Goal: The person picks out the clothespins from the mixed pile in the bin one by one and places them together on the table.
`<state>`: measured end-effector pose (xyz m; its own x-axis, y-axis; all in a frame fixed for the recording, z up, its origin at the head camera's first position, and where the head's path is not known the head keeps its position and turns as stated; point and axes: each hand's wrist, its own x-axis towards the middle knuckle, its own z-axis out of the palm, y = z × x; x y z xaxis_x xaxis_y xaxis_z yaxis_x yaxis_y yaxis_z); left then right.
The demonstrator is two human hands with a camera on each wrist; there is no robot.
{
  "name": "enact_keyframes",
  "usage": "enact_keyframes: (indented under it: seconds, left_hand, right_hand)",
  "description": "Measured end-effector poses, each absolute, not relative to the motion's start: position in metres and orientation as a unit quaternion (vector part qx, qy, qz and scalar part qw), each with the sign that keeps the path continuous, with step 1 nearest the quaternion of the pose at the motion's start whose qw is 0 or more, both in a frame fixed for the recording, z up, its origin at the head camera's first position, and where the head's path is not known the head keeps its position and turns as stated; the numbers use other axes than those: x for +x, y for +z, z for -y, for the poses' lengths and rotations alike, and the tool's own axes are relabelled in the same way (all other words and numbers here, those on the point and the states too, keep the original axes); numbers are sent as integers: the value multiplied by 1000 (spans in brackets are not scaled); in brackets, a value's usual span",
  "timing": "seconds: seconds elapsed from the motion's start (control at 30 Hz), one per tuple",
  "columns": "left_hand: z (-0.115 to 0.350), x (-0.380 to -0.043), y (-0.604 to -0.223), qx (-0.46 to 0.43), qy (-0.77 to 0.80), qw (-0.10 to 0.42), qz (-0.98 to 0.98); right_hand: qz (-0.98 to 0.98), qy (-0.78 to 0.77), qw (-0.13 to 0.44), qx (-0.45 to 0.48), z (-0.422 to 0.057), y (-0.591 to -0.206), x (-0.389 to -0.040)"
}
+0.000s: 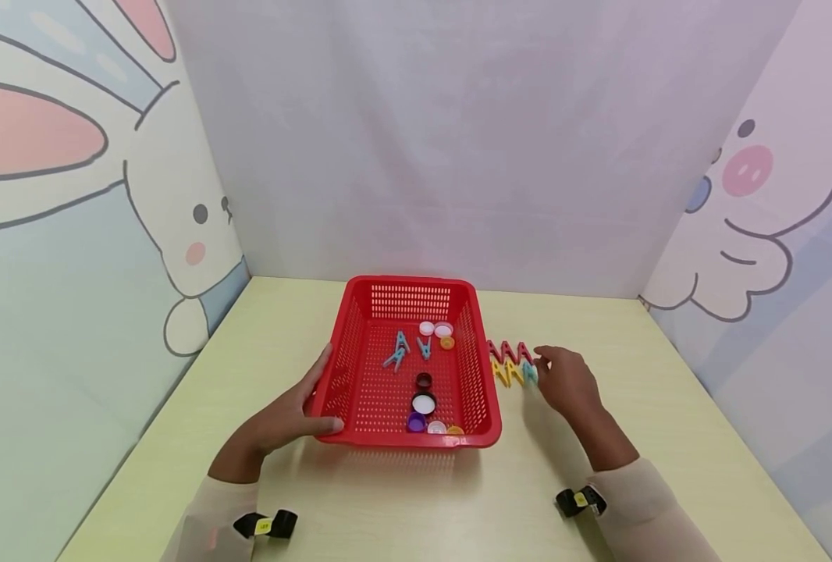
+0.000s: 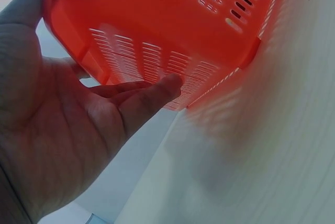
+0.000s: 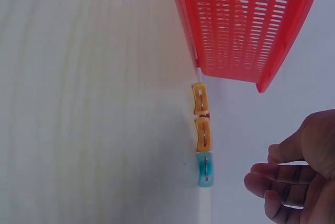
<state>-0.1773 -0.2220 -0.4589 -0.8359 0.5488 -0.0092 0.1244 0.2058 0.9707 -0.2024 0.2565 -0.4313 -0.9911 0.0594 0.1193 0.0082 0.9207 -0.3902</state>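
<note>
Left hand (image 1: pixel 293 414) gripping red basket (image 1: pixel 409 439) by its left rim | basket sitting on table (image 1: pixel 381 507) | right hand (image 1: pixel 569 381) hovering beside teal clip (image 1: pixel 530 373), fingers loosely bent, holding nothing | yellow clips (image 1: pixel 514 373), red clips (image 1: pixel 506 352) lying right of basket | caps (image 1: pixel 424 403), more clips (image 1: pixel 397 357) lying inside

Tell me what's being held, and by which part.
The left hand grips the red basket by its left rim; the right hand holds nothing visible.
</note>
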Motion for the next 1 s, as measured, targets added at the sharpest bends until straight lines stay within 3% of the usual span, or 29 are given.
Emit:
enact_keyframes:
  seconds: [0.7,1.0]
  left_hand:
    - [222,-176,-458,225,594,183,-750]
    - [222,-177,-459,232,597,181,-746]
  right_hand:
    - [974,171,130,70,-203,-386,-221]
    - [971,168,111,131,-174,-378,-237]
